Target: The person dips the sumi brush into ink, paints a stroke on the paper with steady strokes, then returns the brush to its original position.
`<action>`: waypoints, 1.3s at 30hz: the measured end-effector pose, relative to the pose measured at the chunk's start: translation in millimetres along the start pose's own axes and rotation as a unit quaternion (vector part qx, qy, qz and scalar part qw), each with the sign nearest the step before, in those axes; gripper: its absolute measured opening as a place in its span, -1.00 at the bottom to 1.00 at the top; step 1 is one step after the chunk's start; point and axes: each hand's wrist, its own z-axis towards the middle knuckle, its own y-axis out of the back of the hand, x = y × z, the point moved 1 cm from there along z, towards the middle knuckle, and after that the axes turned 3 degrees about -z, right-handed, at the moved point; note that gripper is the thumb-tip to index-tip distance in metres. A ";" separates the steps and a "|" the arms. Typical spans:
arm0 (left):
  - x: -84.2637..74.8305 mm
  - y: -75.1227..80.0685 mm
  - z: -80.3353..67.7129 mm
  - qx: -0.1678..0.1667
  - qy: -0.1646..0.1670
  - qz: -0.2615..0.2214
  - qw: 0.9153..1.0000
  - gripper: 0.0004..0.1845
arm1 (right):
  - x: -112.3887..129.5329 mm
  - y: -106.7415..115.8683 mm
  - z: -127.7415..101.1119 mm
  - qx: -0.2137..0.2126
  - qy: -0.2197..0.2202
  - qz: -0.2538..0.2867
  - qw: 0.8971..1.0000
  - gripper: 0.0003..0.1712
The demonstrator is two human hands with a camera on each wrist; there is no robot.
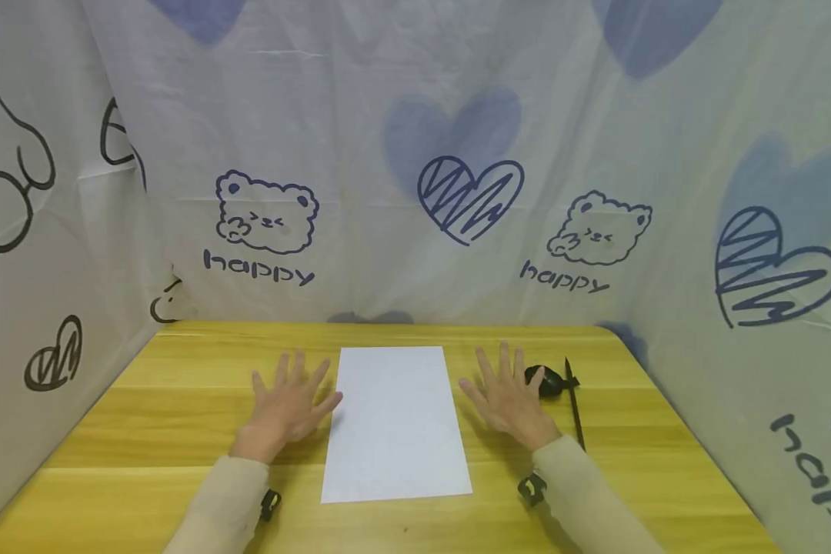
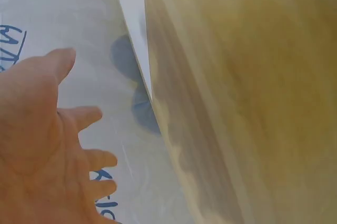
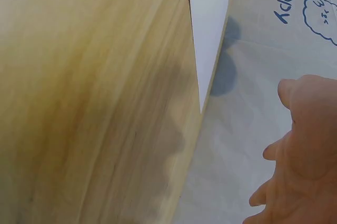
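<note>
A white sheet of paper (image 1: pixel 395 423) lies flat in the middle of the wooden table (image 1: pixel 145 415), its long side running away from me. My left hand (image 1: pixel 287 404) hovers over or rests on the wood just left of the sheet, fingers spread and straight, holding nothing. My right hand (image 1: pixel 508 400) is spread the same way just right of the sheet. The left wrist view shows the left hand (image 2: pixel 42 140) open with a strip of the paper (image 2: pixel 134 19). The right wrist view shows the right hand (image 3: pixel 303 155) open beside the paper (image 3: pixel 208 29).
A small black rounded object (image 1: pixel 547 381) and a thin black brush or pen (image 1: pixel 573 404) lie on the table right of my right hand. White cloth printed with bears and hearts (image 1: pixel 415 192) walls in the back and both sides.
</note>
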 end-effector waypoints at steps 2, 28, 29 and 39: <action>-1.5 -1.3 0.2 0.023 -0.004 0.005 1.000 -0.19 | -0.9 0.8 0.2 0.002 0.002 0.001 1.000 -0.09; 8.4 -5.0 26.6 0.156 -0.024 -0.023 0.987 -0.07 | -44.1 33.6 -15.9 -0.040 0.045 -0.027 0.998 -0.19; 9.7 -6.1 27.3 0.154 -0.024 -0.024 0.987 -0.07 | -46.3 35.2 -17.2 -0.042 0.048 -0.026 0.998 -0.19; 7.7 -7.7 24.7 0.140 -0.052 -0.016 0.989 -0.09 | -75.3 51.1 -28.4 -0.046 0.088 -0.026 0.995 -0.14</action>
